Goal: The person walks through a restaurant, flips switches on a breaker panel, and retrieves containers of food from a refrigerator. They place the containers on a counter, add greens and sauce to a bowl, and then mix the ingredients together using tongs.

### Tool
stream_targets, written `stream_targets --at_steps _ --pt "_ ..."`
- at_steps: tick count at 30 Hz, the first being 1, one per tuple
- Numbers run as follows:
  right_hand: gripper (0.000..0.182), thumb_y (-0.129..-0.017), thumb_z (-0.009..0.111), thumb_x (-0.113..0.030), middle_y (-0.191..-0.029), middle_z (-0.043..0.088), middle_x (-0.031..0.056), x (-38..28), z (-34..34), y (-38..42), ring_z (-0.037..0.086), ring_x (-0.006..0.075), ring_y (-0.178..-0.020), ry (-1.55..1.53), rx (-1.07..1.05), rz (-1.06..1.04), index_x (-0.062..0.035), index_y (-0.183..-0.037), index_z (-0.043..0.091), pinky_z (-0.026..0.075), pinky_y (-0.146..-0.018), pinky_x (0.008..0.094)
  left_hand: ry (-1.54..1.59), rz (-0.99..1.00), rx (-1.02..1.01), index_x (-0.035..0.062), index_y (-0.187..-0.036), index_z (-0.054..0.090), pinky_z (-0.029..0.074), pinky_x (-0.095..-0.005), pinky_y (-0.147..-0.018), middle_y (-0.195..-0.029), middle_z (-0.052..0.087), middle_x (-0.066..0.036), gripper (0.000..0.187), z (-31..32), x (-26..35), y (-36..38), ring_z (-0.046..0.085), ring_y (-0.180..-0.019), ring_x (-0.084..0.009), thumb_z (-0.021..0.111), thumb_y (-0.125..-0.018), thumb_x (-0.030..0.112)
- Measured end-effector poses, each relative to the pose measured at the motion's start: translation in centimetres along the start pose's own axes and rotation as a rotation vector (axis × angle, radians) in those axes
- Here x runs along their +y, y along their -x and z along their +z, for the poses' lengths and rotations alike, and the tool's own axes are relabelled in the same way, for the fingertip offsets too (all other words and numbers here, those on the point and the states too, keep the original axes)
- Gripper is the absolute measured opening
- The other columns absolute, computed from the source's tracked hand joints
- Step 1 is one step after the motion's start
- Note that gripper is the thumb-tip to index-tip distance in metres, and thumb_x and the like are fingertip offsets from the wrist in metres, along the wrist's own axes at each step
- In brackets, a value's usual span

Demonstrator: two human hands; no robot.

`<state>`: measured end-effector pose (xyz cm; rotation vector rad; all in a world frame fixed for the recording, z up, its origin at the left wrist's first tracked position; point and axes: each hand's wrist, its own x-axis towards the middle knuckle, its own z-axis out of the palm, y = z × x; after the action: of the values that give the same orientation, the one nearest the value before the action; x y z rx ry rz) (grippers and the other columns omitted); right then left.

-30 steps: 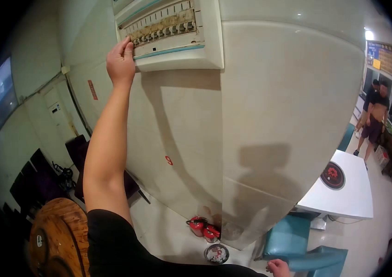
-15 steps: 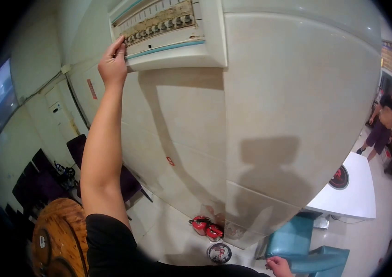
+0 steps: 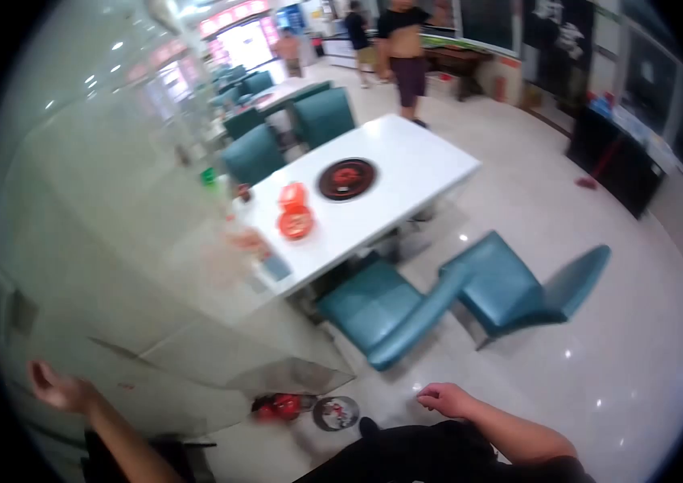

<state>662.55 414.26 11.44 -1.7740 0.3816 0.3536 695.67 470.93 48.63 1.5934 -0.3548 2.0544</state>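
Note:
My left hand [image 3: 60,388] is at the lower left, off the wall, slightly blurred, with its fingers loosely apart and nothing visible in them. Beside it runs the pale tiled wall [image 3: 108,266]. Low in front of my body, my right hand [image 3: 446,399] hangs over the floor with its fingers curled in and nothing visible in them. The nearest furniture to it is a teal chair [image 3: 374,310] pushed against a white table [image 3: 414,165]. A round bin [image 3: 336,414] and blurred red objects [image 3: 281,407] stand on the floor between my hands.
A second teal chair [image 3: 498,282] stands to the right. On the table are a round dark burner [image 3: 347,179] and an orange basket [image 3: 296,221]. A person [image 3: 406,60] stands beyond the table, with others farther back. A black panel [image 3: 615,165] leans at the right wall.
My view has swung right and down from the wall's breaker box to the table and chairs. My left hand has left the box and dropped. My right hand now shows more fully.

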Motion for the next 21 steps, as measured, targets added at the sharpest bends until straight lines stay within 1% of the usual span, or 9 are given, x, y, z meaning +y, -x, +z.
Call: stream_targets --at_steps 2,4,8,9,10,11,13,17,21 --pt "0.026 -0.088 0.062 -0.026 -0.082 0.067 0.0066 4.4 -3.9 4.3 0.064 0.0137 -0.075 -0.020 0.089 0.031 -0.0034 -0.101 0.065 0.051 -0.070 0.0287 0.221 -0.071 -0.167 -0.0072 -0.114 0.052 0.042 -0.0318 -0.096 -0.112 0.058 -0.016 0.029 2.2 14.8 8.6 0.055 -0.105 -0.0230 0.055 -0.090 0.008" --pt "0.027 -0.089 0.061 -0.028 -0.082 0.067 0.0070 7.4 -9.0 9.9 0.063 0.0138 -0.074 0.016 0.202 0.086 -0.0032 -0.101 0.065 0.050 -0.070 0.0293 0.726 -0.309 -0.349 -0.0055 -0.115 0.051 0.042 -0.0314 -0.093 -0.107 0.058 -0.016 0.030 4.3 30.9 16.3 0.055 -0.103 -0.0224 0.055 -0.086 0.003" --pt "0.028 -0.090 0.060 -0.028 -0.081 0.067 0.0076 16.1 -18.0 20.4 0.063 0.0148 -0.072 -0.202 0.326 0.221 -0.0019 -0.099 0.064 0.051 -0.068 0.0294 0.856 -0.291 -1.391 0.0009 -0.110 0.056 0.047 -0.0316 -0.076 -0.098 0.058 -0.013 0.032 4.8 58.9 24.3 0.059 -0.086 -0.0220 0.060 -0.078 0.001" --pt "0.028 -0.090 0.060 -0.028 -0.081 0.067 0.0076 18.8 -19.8 22.7 0.063 0.0148 -0.072 -0.218 0.364 0.248 -0.0019 -0.099 0.064 0.051 -0.068 0.0294 0.921 -0.276 -1.503 0.0025 -0.109 0.057 0.048 -0.0345 -0.073 -0.096 0.058 -0.012 0.032 4.8 65.0 25.9 0.060 -0.081 -0.0248 0.063 -0.077 0.004" --pt "0.029 -0.090 0.059 -0.028 -0.080 0.066 0.0076 21.8 -20.9 24.7 0.063 0.0148 -0.072 -0.326 0.411 0.309 -0.0016 -0.098 0.064 0.050 -0.067 0.0285 0.935 -0.105 -1.632 0.0038 -0.107 0.059 0.049 -0.0368 -0.075 -0.097 0.060 -0.013 0.032 4.6 70.5 26.7 0.061 -0.084 -0.0290 0.067 -0.077 0.009" --pt "0.029 -0.090 0.059 -0.028 -0.080 0.066 0.0077 23.2 -23.1 26.8 0.063 0.0148 -0.071 -0.424 0.457 0.365 -0.0012 -0.098 0.064 0.050 -0.066 0.0276 0.972 -0.110 -1.639 0.0038 -0.107 0.059 0.049 -0.0368 -0.075 -0.097 0.060 -0.013 0.032 4.6 74.9 28.2 0.061 -0.084 -0.0290 0.067 -0.077 0.009" --pt "0.026 -0.091 0.059 -0.026 -0.080 0.066 0.0067 25.5 -27.1 31.3 0.062 0.0131 -0.071 -0.562 0.534 0.406 -0.0018 -0.098 0.064 0.049 -0.063 0.0258 1.228 0.202 -1.718 0.0050 -0.105 0.061 0.050 -0.0379 -0.078 -0.099 0.063 -0.014 0.031 4.4 83.3 31.2 0.061 -0.089 -0.0324 0.069 -0.076 0.014" --pt "0.025 -0.092 0.055 -0.024 -0.084 0.067 0.0072 33.3 -34.6 35.9 0.064 0.0149 -0.072 -0.762 0.594 0.524 -0.0021 -0.101 0.063 0.050 -0.064 0.0266 1.312 0.134 -1.791 0.0052 -0.103 0.063 0.050 -0.0385 -0.079 -0.100 0.064 -0.014 0.030 5.7 97.2 36.5 0.061 -0.092 -0.0337 0.069 -0.076 0.017" --pt "0.026 -0.092 0.053 -0.023 -0.089 0.068 0.0129 39.6 -46.1 39.7 0.066 0.0202 -0.078 -0.848 0.697 0.637 -0.0003 -0.103 0.062 0.053 -0.067 0.0304 1.390 0.035 -1.759 0.0049 -0.103 0.062 0.050 -0.0393 -0.077 -0.099 0.063 -0.013 0.029 11.0 110.5 43.5 0.060 -0.090 -0.0341 0.068 -0.077 0.017"
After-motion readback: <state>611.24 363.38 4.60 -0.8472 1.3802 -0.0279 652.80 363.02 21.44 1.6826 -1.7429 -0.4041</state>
